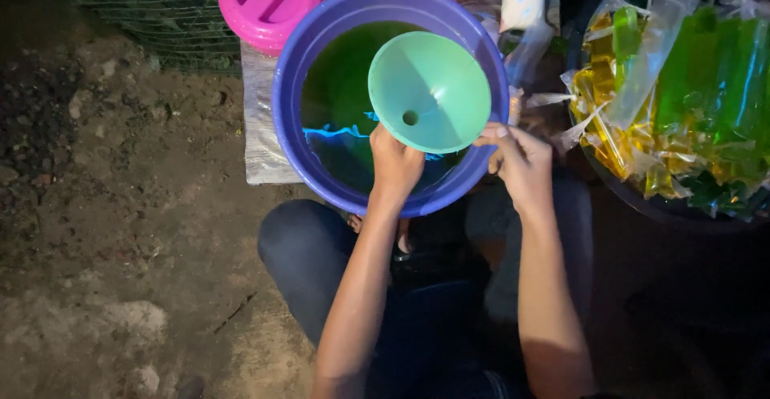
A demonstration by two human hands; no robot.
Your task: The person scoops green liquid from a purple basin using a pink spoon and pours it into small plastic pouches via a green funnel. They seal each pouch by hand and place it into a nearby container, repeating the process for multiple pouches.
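A green plastic funnel [429, 90] is held tilted over a blue-purple basin [289, 102] that contains green liquid [337, 86]. My left hand [395, 162] grips the funnel's lower edge, near its spout, over the basin's near rim. My right hand [521, 158] is at the funnel's right edge and the basin rim, fingers pinched together; what it pinches is too small to tell, perhaps a thin clear bag.
A pink round lid [269, 2] lies behind the basin on the left. At the right a dark tub [642, 202] holds several sealed bags of green and yellow liquid [690, 102]. Bare dirt ground [120, 206] spreads to the left. My knees sit below the basin.
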